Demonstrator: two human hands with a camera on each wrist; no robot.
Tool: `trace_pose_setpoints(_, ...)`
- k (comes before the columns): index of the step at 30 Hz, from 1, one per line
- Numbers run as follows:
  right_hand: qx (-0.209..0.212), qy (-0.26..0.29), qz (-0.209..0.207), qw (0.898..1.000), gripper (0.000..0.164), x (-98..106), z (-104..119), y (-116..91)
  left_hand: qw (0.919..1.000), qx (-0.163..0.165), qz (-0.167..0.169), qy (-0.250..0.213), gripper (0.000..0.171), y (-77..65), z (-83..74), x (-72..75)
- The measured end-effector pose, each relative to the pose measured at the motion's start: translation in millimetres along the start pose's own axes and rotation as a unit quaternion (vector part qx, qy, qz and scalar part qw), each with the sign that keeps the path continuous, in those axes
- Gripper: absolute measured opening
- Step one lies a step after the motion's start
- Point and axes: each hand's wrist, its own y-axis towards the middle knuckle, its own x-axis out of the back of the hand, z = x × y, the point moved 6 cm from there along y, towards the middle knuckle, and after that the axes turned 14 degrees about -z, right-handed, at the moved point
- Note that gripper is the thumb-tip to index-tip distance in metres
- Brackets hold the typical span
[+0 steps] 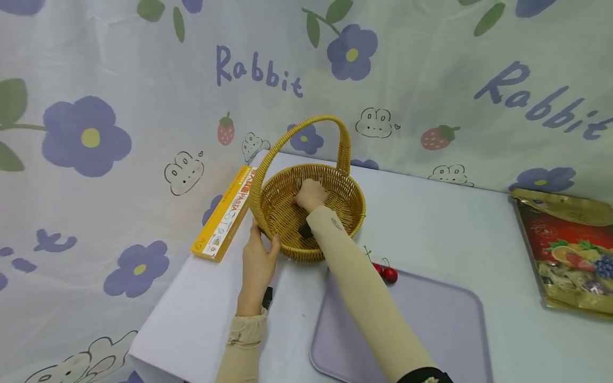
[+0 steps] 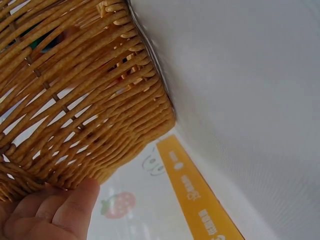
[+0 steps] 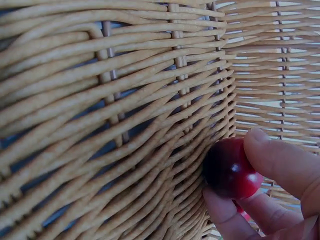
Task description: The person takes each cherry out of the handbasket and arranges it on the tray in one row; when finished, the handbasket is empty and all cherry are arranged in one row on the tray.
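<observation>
A yellow-brown wicker basket (image 1: 306,253) with a tall arched handle stands on the white table. My left hand (image 1: 258,261) holds its near left side by the foot of the handle; in the left wrist view, bent fingers (image 2: 75,210) touch the woven wall. Inside the basket, my right hand (image 1: 312,194) pinches a glossy dark red cherry (image 3: 232,169) between thumb and fingers, close to the weave. A bit of another red thing (image 3: 242,210) shows below it, mostly hidden by the fingers. In the head view the right hand hides the held cherry.
A lilac tray (image 1: 440,314) lies at the front, partly under my right forearm. Two red cherries with stems (image 1: 390,275) are at its far edge. Left of the basket is a long yellow pasta box (image 1: 225,215). A red and gold candy bag (image 1: 570,250) lies far right.
</observation>
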Motion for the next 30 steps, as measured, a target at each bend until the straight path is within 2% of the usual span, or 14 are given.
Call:
trace_pose_setpoints(4, -0.007, 0.028, 0.014, 0.999, 0.025, 3, -6, -2, 1.0, -0.007, 0.001, 0.002, 0.068, -0.7, -1.9, 0.9)
trace_pose_setpoints(6, -0.021, 0.069, 0.027, 0.997, 0.025, 4, -11, -4, 1.0, -0.007, 0.002, 0.001, 0.068, -1.0, -1.8, 0.4)
trace_pose_setpoints(11, -0.041, 0.168, 0.05, 0.984, 0.037, 11, -21, -9, 1.0, -0.005, 0.005, -0.005, 0.069, -0.4, -1.7, -0.2)
trace_pose_setpoints(13, -0.037, 0.182, 0.049, 0.981, 0.038, 15, -24, -11, 1.0, -0.003, 0.007, -0.006, 0.069, -0.5, -1.3, 0.4)
trace_pose_setpoints(18, -0.05, 0.218, 0.038, 0.974, 0.023, 30, -32, -15, 0.9997, 0.006, 0.017, -0.016, 0.069, -0.8, 0.1, 1.0)
trace_pose_setpoints(23, -0.068, 0.259, 0.057, 0.962, 0.033, 47, -40, -19, 0.9996, 0.011, 0.024, -0.014, 0.069, 0.9, 0.9, 0.4)
trace_pose_setpoints(26, -0.077, 0.272, 0.053, 0.958, 0.037, 54, -48, -22, 0.9996, 0.007, 0.021, -0.014, 0.069, 1.6, 0.3, 0.8)
trace_pose_setpoints(30, -0.098, 0.274, 0.041, 0.956, 0.036, 58, -62, -24, 0.9993, 0.019, 0.028, -0.018, 0.07, -0.5, 1.4, -1.7)
